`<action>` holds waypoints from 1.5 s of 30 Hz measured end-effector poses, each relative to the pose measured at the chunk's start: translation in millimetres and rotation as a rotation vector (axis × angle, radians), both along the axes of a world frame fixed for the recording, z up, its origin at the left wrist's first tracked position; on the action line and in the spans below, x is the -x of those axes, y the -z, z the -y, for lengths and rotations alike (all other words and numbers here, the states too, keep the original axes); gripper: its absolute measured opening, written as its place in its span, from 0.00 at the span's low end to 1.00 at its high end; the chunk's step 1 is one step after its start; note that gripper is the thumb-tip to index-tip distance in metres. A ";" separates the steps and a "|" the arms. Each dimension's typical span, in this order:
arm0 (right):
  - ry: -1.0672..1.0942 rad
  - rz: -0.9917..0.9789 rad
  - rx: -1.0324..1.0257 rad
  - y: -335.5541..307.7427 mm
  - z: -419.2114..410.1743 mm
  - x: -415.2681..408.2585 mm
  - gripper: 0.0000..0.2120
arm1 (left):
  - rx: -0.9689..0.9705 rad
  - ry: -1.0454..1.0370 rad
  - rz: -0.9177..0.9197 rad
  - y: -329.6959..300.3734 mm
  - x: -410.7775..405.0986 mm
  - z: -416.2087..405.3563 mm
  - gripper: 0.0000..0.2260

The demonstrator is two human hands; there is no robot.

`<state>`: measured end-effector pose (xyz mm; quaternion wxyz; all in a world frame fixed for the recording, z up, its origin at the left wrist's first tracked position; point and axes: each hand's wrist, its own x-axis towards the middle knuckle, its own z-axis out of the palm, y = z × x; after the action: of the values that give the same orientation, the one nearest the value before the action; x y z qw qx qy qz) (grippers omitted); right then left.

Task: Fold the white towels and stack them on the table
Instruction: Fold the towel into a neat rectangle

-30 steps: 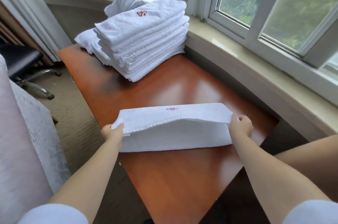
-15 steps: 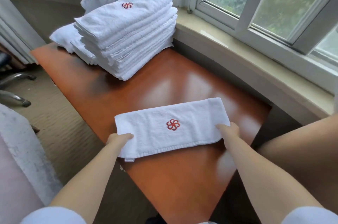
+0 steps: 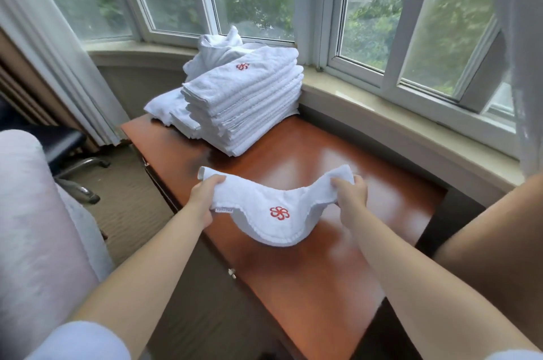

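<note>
A folded white towel (image 3: pixel 279 212) with a red flower emblem hangs above the reddish wooden table (image 3: pixel 338 256), sagging in the middle. My left hand (image 3: pixel 204 192) grips its left end and my right hand (image 3: pixel 351 190) grips its right end. At the far end of the table stands a tall stack of folded white towels (image 3: pixel 246 103), the top one showing the same red emblem. Behind the stack lies a heap of loose white towels (image 3: pixel 219 46), and more white towels (image 3: pixel 164 108) lie to the stack's left.
A stone window sill (image 3: pixel 396 121) runs along the table's right side under large windows. A curtain (image 3: pixel 53 45) hangs at the left. A black chair (image 3: pixel 64 148) with a metal base stands on the carpet left of the table. A pale upholstered seat (image 3: pixel 35 227) is at my left.
The folded towel lay flat on the table half a second ago. Both hands have lifted it by its ends, and it now sags in the air. The view has tilted up.
</note>
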<state>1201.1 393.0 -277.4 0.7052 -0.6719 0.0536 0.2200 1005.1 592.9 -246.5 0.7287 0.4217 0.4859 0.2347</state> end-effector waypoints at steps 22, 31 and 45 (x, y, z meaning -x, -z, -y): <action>-0.020 0.292 -0.037 -106.5 -228.7 111.7 0.05 | -0.211 0.162 0.098 -81.3 36.8 -205.4 0.02; -0.079 0.272 -0.147 -138.8 -316.2 73.7 0.11 | -0.108 0.350 0.184 -116.7 -7.8 -287.4 0.16; -0.007 0.183 -0.137 -153.0 -500.9 43.5 0.06 | -0.117 0.826 0.094 -147.1 -103.3 -468.5 0.04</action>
<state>1157.5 893.9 -124.4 0.7507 -0.6396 -0.0286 0.1631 1108.4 1061.4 -99.4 0.7579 0.6104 0.2280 -0.0312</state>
